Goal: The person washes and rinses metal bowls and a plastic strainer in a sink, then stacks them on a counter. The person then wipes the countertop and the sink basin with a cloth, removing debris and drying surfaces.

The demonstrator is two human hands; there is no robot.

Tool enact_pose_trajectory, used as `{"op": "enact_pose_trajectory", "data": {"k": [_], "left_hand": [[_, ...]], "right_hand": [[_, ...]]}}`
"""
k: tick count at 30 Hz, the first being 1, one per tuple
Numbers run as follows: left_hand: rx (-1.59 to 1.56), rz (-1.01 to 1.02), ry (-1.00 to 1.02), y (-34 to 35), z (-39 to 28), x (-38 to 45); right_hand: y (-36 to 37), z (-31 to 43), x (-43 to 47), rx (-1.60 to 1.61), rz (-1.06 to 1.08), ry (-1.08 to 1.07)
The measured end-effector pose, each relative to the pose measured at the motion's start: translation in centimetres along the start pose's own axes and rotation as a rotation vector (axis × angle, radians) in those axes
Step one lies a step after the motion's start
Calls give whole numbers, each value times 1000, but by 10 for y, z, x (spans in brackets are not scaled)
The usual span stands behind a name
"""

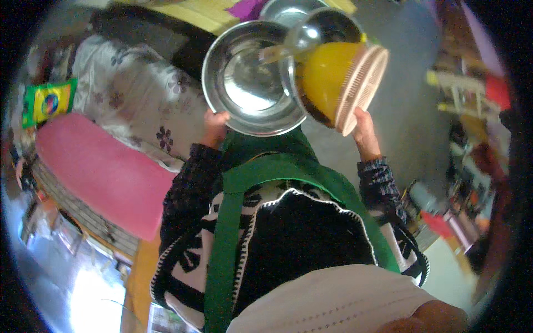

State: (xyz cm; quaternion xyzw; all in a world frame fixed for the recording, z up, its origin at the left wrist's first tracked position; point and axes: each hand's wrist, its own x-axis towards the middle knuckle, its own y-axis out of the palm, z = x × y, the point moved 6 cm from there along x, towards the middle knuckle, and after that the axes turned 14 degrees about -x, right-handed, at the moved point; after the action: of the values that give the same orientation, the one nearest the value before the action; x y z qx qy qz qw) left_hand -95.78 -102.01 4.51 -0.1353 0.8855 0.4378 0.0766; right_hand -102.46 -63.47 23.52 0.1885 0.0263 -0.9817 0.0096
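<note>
My left hand point(215, 123) grips the near rim of a wide, shiny metal basin point(250, 79), which is tilted so its bare inside shows. In my right hand point(364, 131) is the edge of a pale pink plastic colander or basket point(363, 89) with a slotted rim, tipped on its side. A yellow bowl point(325, 79) sits against the colander, and another metal bowl point(329, 27) is behind them. A blurred light-brown handle point(272, 54) crosses the basin's right side. Whether these pieces are nested or only overlap cannot be told.
Further ahead lie another metal basin point(291, 10), a purple cloth point(245, 9) and a yellow surface point(187, 12). To my left are a flower-patterned cloth point(137, 95), a pink board or cushion point(108, 170) and a green-yellow packet point(50, 102). Cluttered items point(454, 216) stand at right.
</note>
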Motion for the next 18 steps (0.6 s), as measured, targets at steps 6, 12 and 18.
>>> {"op": "enact_pose_trajectory", "data": {"k": [6,12,18], "left_hand": [[-10,-442,-41,-107,12,-15],[-156,-583,27,-150,9,-89],[-171,-684,9,-150,19,-117]], "right_hand": [[-39,-11,48,-38,-291,-9],[-30,-84,139,105,-306,-15],[-19,-115,132,-69,-474,-24]]}}
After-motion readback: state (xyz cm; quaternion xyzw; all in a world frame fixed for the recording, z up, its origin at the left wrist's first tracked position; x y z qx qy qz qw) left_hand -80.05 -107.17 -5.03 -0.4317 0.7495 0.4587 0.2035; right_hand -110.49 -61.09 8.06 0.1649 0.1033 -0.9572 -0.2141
